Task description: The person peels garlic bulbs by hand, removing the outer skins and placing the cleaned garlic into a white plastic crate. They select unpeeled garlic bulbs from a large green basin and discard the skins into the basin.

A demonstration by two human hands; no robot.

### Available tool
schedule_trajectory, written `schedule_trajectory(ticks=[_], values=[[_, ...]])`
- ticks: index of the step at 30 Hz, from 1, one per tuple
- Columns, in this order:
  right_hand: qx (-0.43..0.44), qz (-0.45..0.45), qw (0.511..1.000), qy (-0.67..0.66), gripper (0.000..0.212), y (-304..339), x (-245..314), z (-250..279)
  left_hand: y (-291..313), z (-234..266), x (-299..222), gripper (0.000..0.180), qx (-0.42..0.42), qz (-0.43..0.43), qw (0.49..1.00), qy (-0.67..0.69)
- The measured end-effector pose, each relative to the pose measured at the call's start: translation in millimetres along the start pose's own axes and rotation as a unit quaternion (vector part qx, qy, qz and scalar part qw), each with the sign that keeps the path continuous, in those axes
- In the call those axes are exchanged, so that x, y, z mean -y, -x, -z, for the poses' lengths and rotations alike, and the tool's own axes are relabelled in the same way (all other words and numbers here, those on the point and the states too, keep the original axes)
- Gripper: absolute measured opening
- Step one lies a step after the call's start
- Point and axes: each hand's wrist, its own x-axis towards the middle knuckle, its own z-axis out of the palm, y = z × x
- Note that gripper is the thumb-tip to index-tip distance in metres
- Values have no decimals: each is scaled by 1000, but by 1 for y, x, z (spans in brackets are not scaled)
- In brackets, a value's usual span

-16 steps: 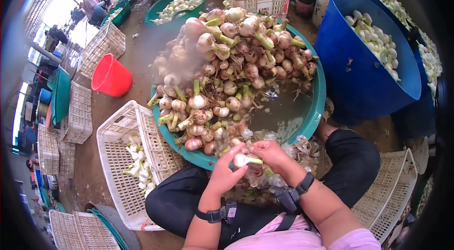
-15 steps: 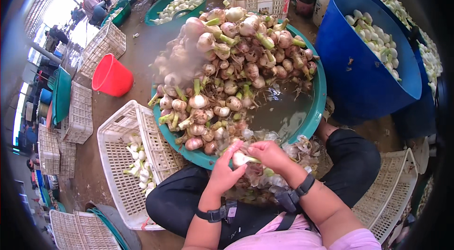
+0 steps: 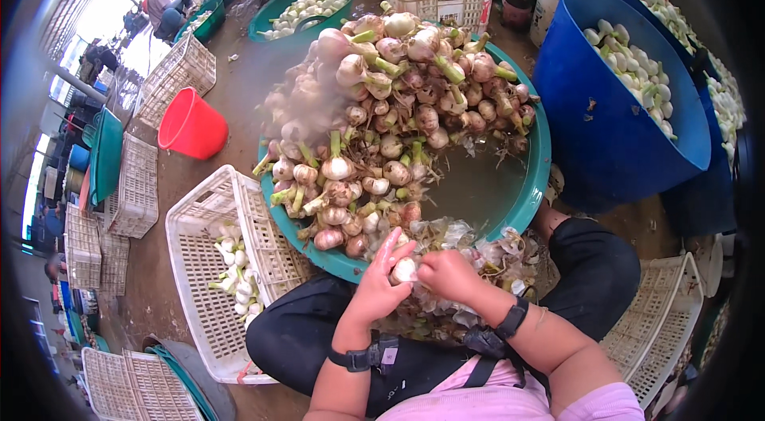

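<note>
My left hand [image 3: 378, 284] clasps a white garlic bulb [image 3: 405, 270] just beyond the teal basin's [image 3: 535, 191] near rim, on my side. My right hand [image 3: 450, 275], curled closed, sits immediately right; the bulb's long axis I can't tell.

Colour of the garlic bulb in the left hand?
White: the garlic bulb held in the left hand shows best in the head view, the only one.
</note>
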Motion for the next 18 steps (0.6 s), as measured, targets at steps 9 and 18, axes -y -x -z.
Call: schedule_trajectory(ticks=[9, 18], values=[[-131, 4, 981, -143, 18, 1, 13, -2, -8, -1, 12, 57, -121, -51, 986, 104], [3, -327, 779, -534, 15, -23, -10, 1, -2, -2, -9, 51, -106, -164, 926, -322]])
